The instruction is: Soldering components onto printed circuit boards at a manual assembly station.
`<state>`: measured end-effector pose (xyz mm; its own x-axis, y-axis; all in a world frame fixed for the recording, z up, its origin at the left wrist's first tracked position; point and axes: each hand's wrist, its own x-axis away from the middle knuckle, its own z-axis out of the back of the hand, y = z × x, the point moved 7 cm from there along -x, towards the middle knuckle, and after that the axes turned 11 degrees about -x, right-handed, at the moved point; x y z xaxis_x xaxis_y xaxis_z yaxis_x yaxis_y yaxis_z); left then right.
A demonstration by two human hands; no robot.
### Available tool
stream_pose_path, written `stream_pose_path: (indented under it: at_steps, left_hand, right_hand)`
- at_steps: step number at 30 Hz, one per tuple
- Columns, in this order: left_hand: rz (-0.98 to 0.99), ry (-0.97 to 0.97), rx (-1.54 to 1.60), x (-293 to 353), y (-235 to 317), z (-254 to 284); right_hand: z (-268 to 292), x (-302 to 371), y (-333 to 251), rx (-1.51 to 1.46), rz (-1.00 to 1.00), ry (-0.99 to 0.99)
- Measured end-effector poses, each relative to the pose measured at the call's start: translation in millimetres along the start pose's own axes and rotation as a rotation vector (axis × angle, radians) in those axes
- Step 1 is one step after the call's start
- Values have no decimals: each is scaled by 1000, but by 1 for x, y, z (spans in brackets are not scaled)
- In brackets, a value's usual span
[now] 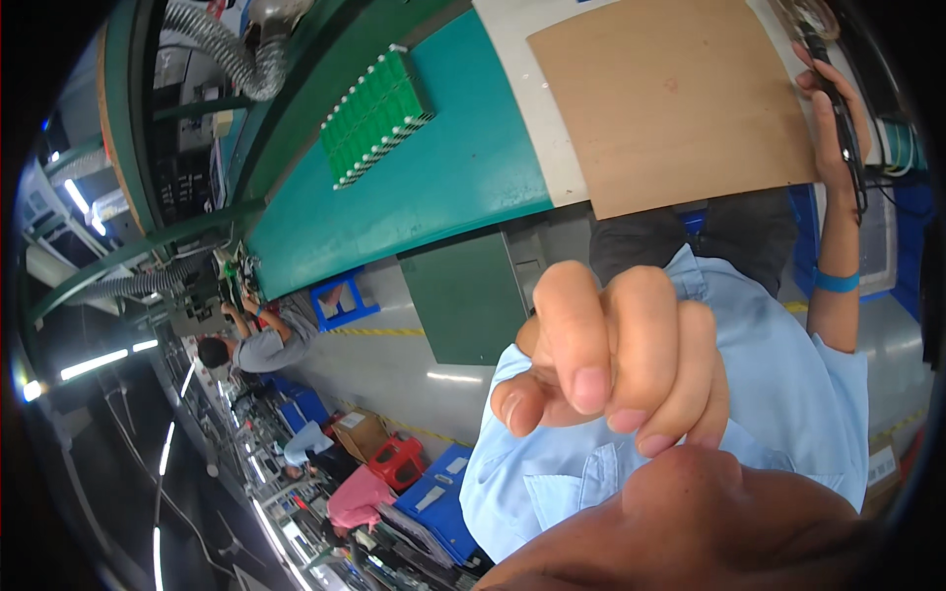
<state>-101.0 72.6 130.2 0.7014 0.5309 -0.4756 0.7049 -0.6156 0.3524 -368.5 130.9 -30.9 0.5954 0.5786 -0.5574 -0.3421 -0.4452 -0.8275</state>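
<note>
My left hand (621, 360) is raised close to the camera, in front of my light blue shirt (788, 364). Its fingers curl inward and the thumb stands a little apart; I see nothing held in it, though the palm is hidden. At the far right, my right hand (843, 123) is at the bench, with a blue band (837, 282) round the wrist. Its fingers bend about a long, shiny black object (844, 138) whose kind I cannot make out. Beside that hand a brown sheet (680, 103) lies flat on the bench.
On the green bench mat (473, 148) sits a green slatted block with white pegs (379, 118). A ribbed silver duct (222, 44) hangs at upper left. Another person (266, 345) works farther along. Blue bins (443, 502) and a red stool (397, 461) stand on the floor.
</note>
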Motion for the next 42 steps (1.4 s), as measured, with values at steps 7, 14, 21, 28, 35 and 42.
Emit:
stream_pose_path:
  at_steps: [7,14,21,28,35,42]
  left_hand:
    - [-42,-59,-26,1,4,9]
    - [-256,13,-513,18,-1,45]
    - [73,197,-655,68,-3,113]
    - [91,397,-721,89,8,149]
    - [95,295,-704,70,-14,143]
    - [80,152,-1017,69,-24,128]
  right_hand:
    - [14,2,-7,129,-2,35]
    - [18,5,1,63,-37,32]
    - [13,4,-4,33,-37,75]
    - [19,5,-8,166,-66,104]
    - [41,12,6,-143,61,324]
    - [34,-25,3,-404,-164,462]
